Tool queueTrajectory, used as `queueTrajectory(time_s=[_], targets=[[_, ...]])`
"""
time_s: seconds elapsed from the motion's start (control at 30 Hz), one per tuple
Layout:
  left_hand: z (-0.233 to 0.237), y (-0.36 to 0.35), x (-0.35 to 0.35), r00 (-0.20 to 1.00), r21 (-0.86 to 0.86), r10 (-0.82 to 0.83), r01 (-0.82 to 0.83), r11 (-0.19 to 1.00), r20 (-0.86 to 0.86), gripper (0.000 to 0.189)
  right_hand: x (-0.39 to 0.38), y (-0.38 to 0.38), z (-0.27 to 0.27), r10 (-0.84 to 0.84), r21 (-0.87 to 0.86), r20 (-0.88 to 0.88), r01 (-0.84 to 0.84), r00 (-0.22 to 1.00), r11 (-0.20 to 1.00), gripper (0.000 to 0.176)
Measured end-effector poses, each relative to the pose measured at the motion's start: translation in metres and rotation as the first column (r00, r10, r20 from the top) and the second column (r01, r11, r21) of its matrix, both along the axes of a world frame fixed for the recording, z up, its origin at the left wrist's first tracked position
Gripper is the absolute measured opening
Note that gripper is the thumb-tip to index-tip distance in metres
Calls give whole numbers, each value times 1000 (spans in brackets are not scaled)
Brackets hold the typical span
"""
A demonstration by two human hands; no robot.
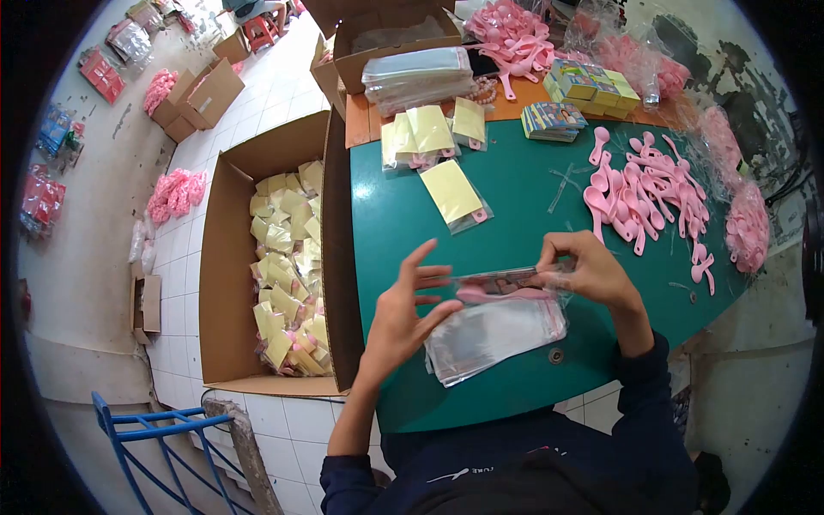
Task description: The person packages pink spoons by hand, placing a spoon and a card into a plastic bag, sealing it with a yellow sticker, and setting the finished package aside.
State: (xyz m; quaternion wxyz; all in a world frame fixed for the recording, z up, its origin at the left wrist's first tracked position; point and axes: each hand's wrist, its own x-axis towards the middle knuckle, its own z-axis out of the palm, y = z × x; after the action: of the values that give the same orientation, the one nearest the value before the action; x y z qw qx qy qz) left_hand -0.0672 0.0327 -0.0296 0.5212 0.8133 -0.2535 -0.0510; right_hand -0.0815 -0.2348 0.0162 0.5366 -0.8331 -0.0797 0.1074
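Green table (pixel 515 197) on a white tiled floor (pixel 283 94), one open carton (pixel 227 257) beside it; perhaps three yellow packets (pixel 455 193) lie on top. The right hand (pixel 592 270) has a pinching grip on one clear sleeve (pixel 506 281) above the bag stack (pixel 493 330). The left hand (pixel 399 318), fingers spread, touches the sleeve.

The card (pixel 506 279) pinched in the right hand (pixel 594 275) is blurred, its print unreadable. The left hand (pixel 402 319) covers one end of the bags (pixel 502 336). Print on the far boxes (pixel 592 86) is too small to read. The rack (pixel 159 451) runs off the bottom edge
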Motion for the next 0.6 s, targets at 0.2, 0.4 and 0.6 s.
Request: queueTrajectory(time_s=[0.2, 0.4, 0.6], targets=[[-3, -6, -70, 605, -522, -386, -59, 851, -697, 68, -49, 30, 2, 261, -152, 212, -232, 942, 961, 31], [-16, -5, -95, 664, -475, -237, -200, 857, -709, 67, -63, 41, -20, 550, -205, 200, -514, 811, 833, 55], [-18, -3, -89, 678, -580, -301, -226, 782, -670, 75, -67, 52, -26, 254, 7, 82, -255, 964, 967, 40]])
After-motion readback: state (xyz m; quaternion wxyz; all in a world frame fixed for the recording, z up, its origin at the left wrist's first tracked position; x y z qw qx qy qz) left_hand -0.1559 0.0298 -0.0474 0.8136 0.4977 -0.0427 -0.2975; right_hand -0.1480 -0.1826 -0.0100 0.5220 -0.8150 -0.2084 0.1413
